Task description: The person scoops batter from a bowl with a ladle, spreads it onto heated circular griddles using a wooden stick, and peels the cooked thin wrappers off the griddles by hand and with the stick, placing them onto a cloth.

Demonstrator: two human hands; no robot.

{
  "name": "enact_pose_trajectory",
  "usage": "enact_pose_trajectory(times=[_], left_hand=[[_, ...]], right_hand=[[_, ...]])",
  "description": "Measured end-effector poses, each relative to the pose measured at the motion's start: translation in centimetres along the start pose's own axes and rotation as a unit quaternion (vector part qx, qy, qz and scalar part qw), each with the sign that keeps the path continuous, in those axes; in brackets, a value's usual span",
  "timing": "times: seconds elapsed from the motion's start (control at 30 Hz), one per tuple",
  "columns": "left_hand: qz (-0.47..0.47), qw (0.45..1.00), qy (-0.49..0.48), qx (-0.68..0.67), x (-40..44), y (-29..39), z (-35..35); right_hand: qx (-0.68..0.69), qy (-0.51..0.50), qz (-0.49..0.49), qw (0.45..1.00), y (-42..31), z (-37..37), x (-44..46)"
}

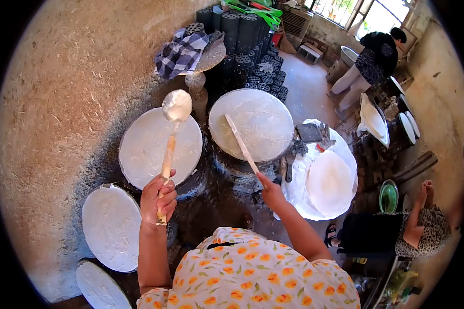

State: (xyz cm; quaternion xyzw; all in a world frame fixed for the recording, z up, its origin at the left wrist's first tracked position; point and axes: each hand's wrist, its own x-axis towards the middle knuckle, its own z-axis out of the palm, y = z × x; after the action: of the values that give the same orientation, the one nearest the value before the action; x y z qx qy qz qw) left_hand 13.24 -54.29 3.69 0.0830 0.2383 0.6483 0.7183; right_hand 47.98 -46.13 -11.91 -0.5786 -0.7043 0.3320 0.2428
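Note:
My left hand is wrapped round the wooden handle of a ladle. Its bowl, coated in white, is held up by the far edge of a round white pot top. In my right hand is a long, flat wooden stick. The stick's far end lies over a second round white pot top; whether it touches the surface I cannot tell. Right of that hand, a thin white round sheet or stack of sheets rests on a silvery round tray.
Two more white round tops stand along the left wall. Dark honeycomb coal cylinders are stacked behind. A checked cloth lies at back left. One person bends far right; another is near a green bowl.

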Motion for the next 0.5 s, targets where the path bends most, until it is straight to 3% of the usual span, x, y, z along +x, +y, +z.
enact_pose_trajectory(times=[0.13,0.2,0.33,0.4,0.47,0.5], left_hand=[[-0.003,0.998,0.057,0.032,-0.6,0.3,-1.1],[-0.006,0.997,0.065,0.035,-1.0,0.4,-1.5],[0.003,0.998,0.057,0.018,-1.9,0.9,-1.7],[0.01,0.998,0.06,0.013,-2.6,1.5,-1.5],[0.027,0.997,0.073,0.014,-3.5,2.1,-1.2],[0.039,0.996,0.083,0.018,-3.9,2.5,-1.0]], right_hand=[[-0.064,-0.08,-0.01,0.995,-0.9,-0.7,-3.5],[0.01,-0.107,0.089,0.99,-1.7,-2.3,-4.6],[0.044,-0.032,0.035,0.998,-0.5,-3.9,-1.5],[0.08,-0.026,0.142,0.986,-0.6,-4.7,1.0],[0.056,0.082,-0.022,0.995,1.7,-4.2,3.8],[0.078,0.073,0.005,0.994,0.5,-5.0,5.0]])
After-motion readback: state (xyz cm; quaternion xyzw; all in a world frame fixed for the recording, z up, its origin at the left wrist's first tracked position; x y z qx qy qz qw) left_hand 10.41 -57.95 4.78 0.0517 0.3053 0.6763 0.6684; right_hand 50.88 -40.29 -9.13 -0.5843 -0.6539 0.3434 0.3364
